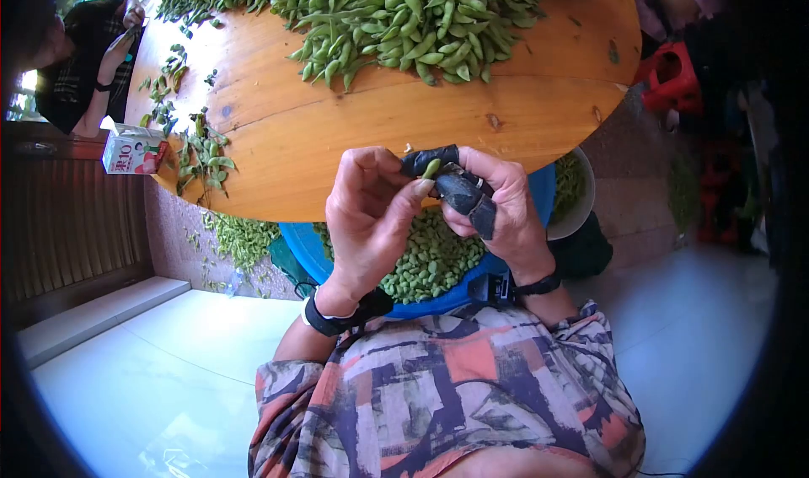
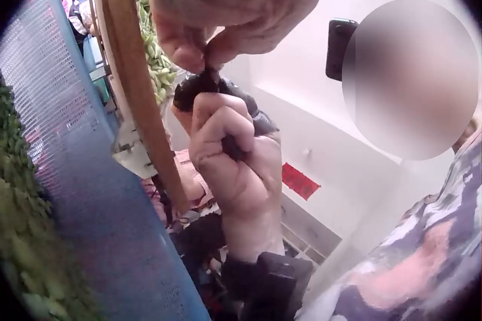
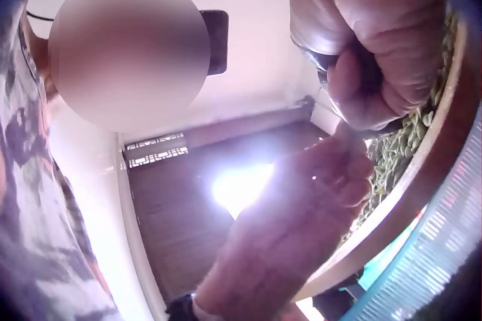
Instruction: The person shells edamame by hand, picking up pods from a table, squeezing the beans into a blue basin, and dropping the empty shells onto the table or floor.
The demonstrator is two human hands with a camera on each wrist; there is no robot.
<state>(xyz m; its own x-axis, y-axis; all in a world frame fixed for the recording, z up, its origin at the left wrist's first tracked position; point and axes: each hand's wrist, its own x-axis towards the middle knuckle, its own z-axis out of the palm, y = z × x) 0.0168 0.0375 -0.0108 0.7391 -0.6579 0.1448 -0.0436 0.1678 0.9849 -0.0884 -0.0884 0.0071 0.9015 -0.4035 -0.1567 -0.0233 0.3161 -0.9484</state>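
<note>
A small green soybean pod (image 1: 431, 169) sits between the two hands, over the near edge of the table. My left hand (image 1: 366, 212) pinches it with thumb and finger, the thumb tip at its lower end. Black tape wraps the thumb and a finger of my right hand (image 1: 510, 196), which grips the pod's other side with fingers curled. In the left wrist view the fingertips of both hands meet, and the pod is hidden there. Below them a blue basket (image 1: 308, 250) holds many green shelled beans (image 1: 430, 263).
A heap of soybean pods (image 1: 413, 23) covers the far side of the wooden table (image 1: 371, 128). Loose stems and pods (image 1: 202, 153) lie at left, near a drink carton (image 1: 135, 149). A pale bowl (image 1: 584, 196) stands right of the basket. Another person (image 1: 88, 65) sits at left; a red stool (image 1: 672, 77) stands at right.
</note>
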